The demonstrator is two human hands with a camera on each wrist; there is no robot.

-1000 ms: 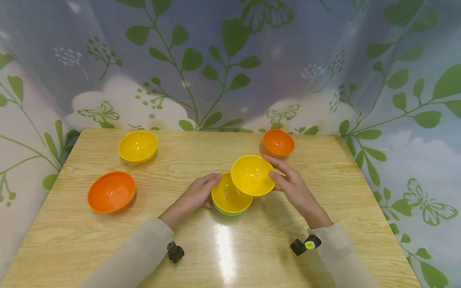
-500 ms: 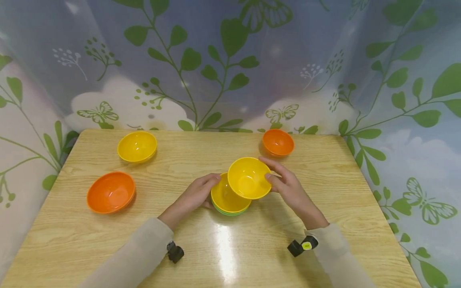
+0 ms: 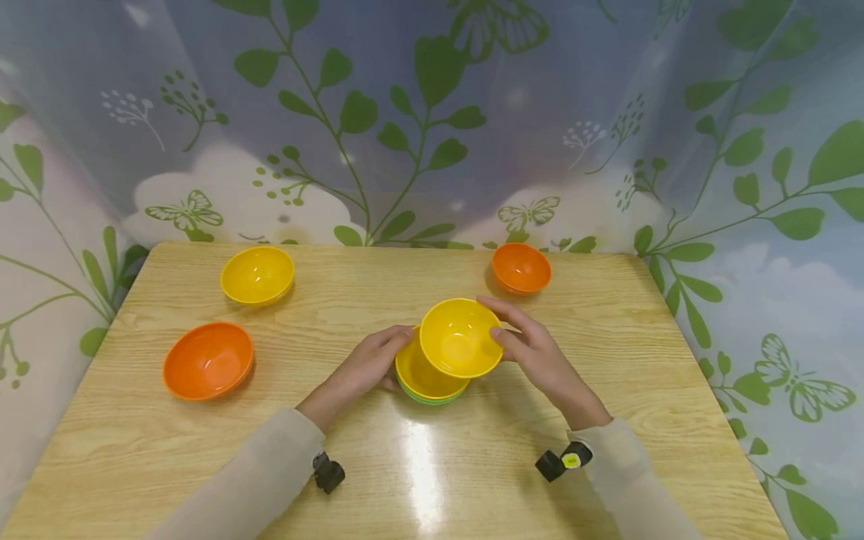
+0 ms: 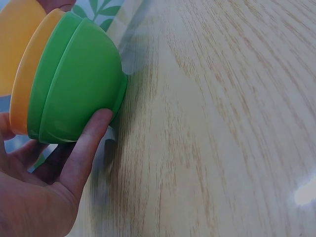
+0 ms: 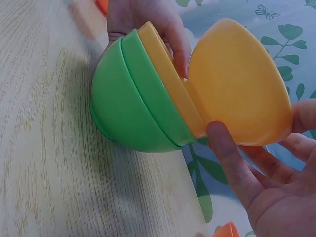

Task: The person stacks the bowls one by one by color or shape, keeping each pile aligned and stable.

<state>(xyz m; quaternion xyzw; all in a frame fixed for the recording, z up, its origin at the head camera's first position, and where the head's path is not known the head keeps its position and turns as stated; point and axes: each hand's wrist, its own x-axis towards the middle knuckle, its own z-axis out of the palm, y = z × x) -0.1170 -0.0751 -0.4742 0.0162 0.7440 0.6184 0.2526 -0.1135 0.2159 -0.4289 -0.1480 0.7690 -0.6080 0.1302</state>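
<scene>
In the head view my right hand (image 3: pixel 541 356) pinches the right rim of a yellow bowl (image 3: pixel 461 339), thumb on its inside. This bowl is raised and tilted over a stack, overlapping its upper right part. The stack's top bowl is also yellow (image 3: pixel 417 375), nested in two green bowls (image 5: pixel 123 98), which show best in the wrist views. My left hand (image 3: pixel 364 365) grips the stack from the left, thumb at the yellow rim. In the left wrist view its fingers lie against the side of the lower green bowl (image 4: pixel 89 84).
On the wooden table (image 3: pixel 324 292), a yellow bowl (image 3: pixel 258 276) stands back left with a larger-looking orange bowl (image 3: pixel 208 361) in front of it. Another orange bowl (image 3: pixel 521 268) stands back right. A leaf-patterned curtain (image 3: pixel 405 172) surrounds the table's back and sides.
My right hand has moved the yellow bowl slightly left and toward me, so it covers more of the stack. The left hand and the stack have stayed in place.
</scene>
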